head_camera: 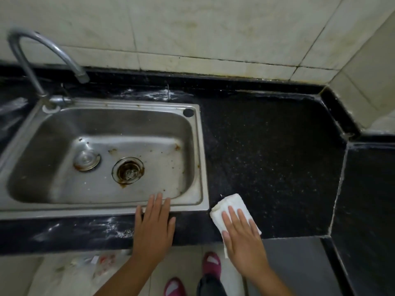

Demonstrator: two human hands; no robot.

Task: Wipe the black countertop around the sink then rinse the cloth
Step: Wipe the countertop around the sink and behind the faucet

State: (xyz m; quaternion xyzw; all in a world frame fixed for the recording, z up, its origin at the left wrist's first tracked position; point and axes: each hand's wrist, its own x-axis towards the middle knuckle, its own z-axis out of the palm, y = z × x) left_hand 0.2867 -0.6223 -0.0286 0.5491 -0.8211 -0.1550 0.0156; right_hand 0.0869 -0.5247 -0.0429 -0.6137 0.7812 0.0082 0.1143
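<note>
Where the floor shows at six o'clock, two dark-red slippers (211,264) stand on pale tiles, with crumpled plastic litter (102,262) off at seven o'clock under the desk edge. Just beyond, the right hand (243,238) lies flat on a folded white cloth (229,205), fingers straight and spread, its grip released but pressing the cloth onto the black desk (277,157) at the front edge, just beside the sink's near right corner; part of the cloth hangs over the edge beneath the palm. At its nine o'clock the left hand (155,227) rests open, grip released, palm on the desk's front strip and fingertips on the steel sink (204,167) rim. White smears streak the strip to the left of that hand. Inside the basin, a rust-ringed drain (127,170) sits near the middle, and a loose round stopper (86,160) lies at its nine o'clock. Brown stains dot the basin floor. Farther back, at eleven o'clock, a curved metal tap (42,50) rises from the sink's far left corner, its spout over the basin. More white smears mark the desk behind the sink. Stained pale wall tiles (213,28) close the scene at twelve o'clock, and a second black slab (367,199) adjoins at three o'clock.
</note>
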